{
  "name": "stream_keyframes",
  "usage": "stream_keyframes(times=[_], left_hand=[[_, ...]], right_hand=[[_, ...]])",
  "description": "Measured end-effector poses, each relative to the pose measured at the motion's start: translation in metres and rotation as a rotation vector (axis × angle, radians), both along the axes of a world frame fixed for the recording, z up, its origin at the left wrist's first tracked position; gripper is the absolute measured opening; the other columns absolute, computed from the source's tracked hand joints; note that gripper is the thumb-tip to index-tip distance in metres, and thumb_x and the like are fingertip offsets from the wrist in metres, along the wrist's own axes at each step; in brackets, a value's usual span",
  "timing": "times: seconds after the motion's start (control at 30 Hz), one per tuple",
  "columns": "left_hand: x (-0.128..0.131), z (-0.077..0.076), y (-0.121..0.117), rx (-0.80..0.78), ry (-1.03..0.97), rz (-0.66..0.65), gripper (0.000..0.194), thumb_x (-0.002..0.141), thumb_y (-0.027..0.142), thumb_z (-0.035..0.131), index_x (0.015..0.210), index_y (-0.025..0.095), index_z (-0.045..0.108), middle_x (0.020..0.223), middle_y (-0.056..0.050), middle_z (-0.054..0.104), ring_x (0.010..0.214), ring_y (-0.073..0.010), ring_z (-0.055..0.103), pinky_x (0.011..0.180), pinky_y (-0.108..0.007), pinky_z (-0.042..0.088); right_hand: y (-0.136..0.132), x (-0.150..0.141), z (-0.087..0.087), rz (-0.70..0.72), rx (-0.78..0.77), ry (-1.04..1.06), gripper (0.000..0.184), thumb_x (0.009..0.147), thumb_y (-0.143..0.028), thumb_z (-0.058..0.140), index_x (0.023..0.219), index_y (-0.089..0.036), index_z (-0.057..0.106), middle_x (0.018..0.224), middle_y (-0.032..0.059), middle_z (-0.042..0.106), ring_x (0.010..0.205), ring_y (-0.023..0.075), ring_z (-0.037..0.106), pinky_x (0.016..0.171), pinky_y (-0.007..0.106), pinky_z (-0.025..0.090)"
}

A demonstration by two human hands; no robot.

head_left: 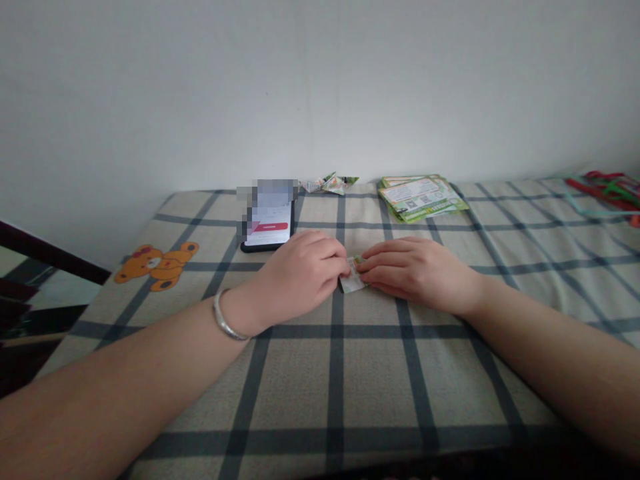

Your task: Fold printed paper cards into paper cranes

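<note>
A small piece of printed paper [354, 283], white with green and orange marks, lies on the checked tablecloth between my hands. It looks folded, though most of it is covered by fingers. My left hand [313, 270], with a silver bangle at the wrist, has its fingers curled together on the paper's left edge. From the other side my right hand [415, 270] presses its closed-up fingers on the right part of the paper. Both thumbs are hidden.
A phone [273, 230] with its screen lit lies beyond my left hand. Folded paper pieces [333, 183] sit by the wall, near a stack of printed leaflets [423, 199]. Red and green items [613, 190] are at far right. A bear picture [159, 265] decorates the tablecloth [295, 387].
</note>
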State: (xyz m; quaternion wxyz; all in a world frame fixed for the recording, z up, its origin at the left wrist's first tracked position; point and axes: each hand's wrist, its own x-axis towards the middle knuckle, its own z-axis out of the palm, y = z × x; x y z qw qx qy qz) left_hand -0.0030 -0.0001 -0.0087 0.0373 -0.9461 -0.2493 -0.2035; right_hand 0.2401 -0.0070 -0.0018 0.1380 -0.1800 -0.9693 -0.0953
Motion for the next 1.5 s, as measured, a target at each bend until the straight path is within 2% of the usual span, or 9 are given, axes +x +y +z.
stream_keyframes(times=[0.1, 0.27, 0.53, 0.63, 0.8, 1.03, 1.33, 1.5], left_hand=[[0.001, 0.002, -0.005, -0.009, 0.049, -0.020, 0.014, 0.089, 0.020, 0.055, 0.091, 0.017, 0.069, 0.093, -0.005, 0.067, 0.092, -0.0204, 0.060, 0.088, -0.039, 0.050], [0.003, 0.001, -0.007, -0.015, 0.103, -0.033, 0.020, 0.091, 0.032, 0.058, 0.097, 0.015, 0.067, 0.098, -0.006, 0.067, 0.097, -0.0222, 0.060, 0.089, -0.039, 0.051], [0.004, 0.002, -0.008, -0.044, 0.061, 0.013, 0.013, 0.087, 0.020, 0.059, 0.095, 0.014, 0.067, 0.099, -0.007, 0.068, 0.096, -0.0216, 0.063, 0.087, -0.036, 0.054], [0.003, 0.001, -0.007, -0.056, 0.019, 0.033, 0.011, 0.087, 0.016, 0.056, 0.091, 0.013, 0.066, 0.101, -0.007, 0.069, 0.095, -0.0214, 0.066, 0.086, -0.036, 0.055], [0.002, -0.001, -0.005, -0.088, -0.020, 0.002, 0.010, 0.088, 0.015, 0.055, 0.085, 0.015, 0.065, 0.104, -0.007, 0.070, 0.095, -0.0209, 0.067, 0.084, -0.035, 0.057], [0.001, -0.003, -0.002, -0.100, -0.045, -0.009, 0.010, 0.088, 0.015, 0.055, 0.082, 0.015, 0.064, 0.106, -0.005, 0.069, 0.095, -0.0185, 0.067, 0.084, -0.032, 0.056], [0.002, 0.000, -0.002, -0.008, -0.033, 0.065, 0.014, 0.083, 0.014, 0.057, 0.069, 0.016, 0.058, 0.094, -0.006, 0.067, 0.093, -0.0216, 0.062, 0.085, -0.039, 0.051], [0.005, 0.001, -0.002, -0.038, -0.053, 0.097, 0.017, 0.082, 0.014, 0.057, 0.066, 0.017, 0.056, 0.091, -0.005, 0.066, 0.092, -0.0204, 0.060, 0.088, -0.040, 0.048]], right_hand=[[0.001, 0.001, -0.002, -0.013, -0.026, 0.016, 0.023, 0.098, -0.023, 0.048, 0.106, -0.017, 0.069, 0.113, 0.0043, 0.072, 0.109, 0.0197, 0.064, 0.091, 0.035, 0.052], [0.004, 0.003, -0.003, -0.045, -0.071, 0.058, 0.023, 0.096, -0.027, 0.051, 0.109, -0.018, 0.068, 0.116, 0.0049, 0.071, 0.108, 0.0195, 0.064, 0.091, 0.035, 0.052], [0.006, 0.007, -0.001, -0.071, -0.161, 0.078, 0.028, 0.091, -0.029, 0.058, 0.115, -0.017, 0.067, 0.120, 0.0075, 0.069, 0.107, 0.0212, 0.064, 0.092, 0.037, 0.051], [0.007, 0.007, -0.002, -0.112, -0.142, 0.083, 0.029, 0.092, -0.029, 0.056, 0.116, -0.018, 0.066, 0.119, 0.0066, 0.069, 0.106, 0.0212, 0.064, 0.091, 0.036, 0.051], [0.006, 0.007, -0.002, -0.153, -0.110, 0.068, 0.024, 0.095, -0.027, 0.051, 0.109, -0.020, 0.069, 0.107, 0.0047, 0.072, 0.099, 0.0200, 0.064, 0.086, 0.034, 0.050], [0.002, 0.005, 0.001, -0.158, -0.106, 0.075, 0.026, 0.097, -0.029, 0.048, 0.095, -0.017, 0.071, 0.097, 0.0071, 0.073, 0.093, 0.0200, 0.064, 0.080, 0.034, 0.050], [0.000, -0.001, 0.002, -0.242, -0.172, 0.154, 0.019, 0.090, -0.024, 0.054, 0.084, -0.017, 0.071, 0.084, 0.0069, 0.070, 0.086, 0.0201, 0.062, 0.078, 0.033, 0.047], [-0.001, -0.006, 0.001, -0.305, -0.199, 0.199, 0.013, 0.085, -0.020, 0.058, 0.080, -0.018, 0.070, 0.083, 0.0047, 0.069, 0.080, 0.0191, 0.060, 0.076, 0.033, 0.045]])
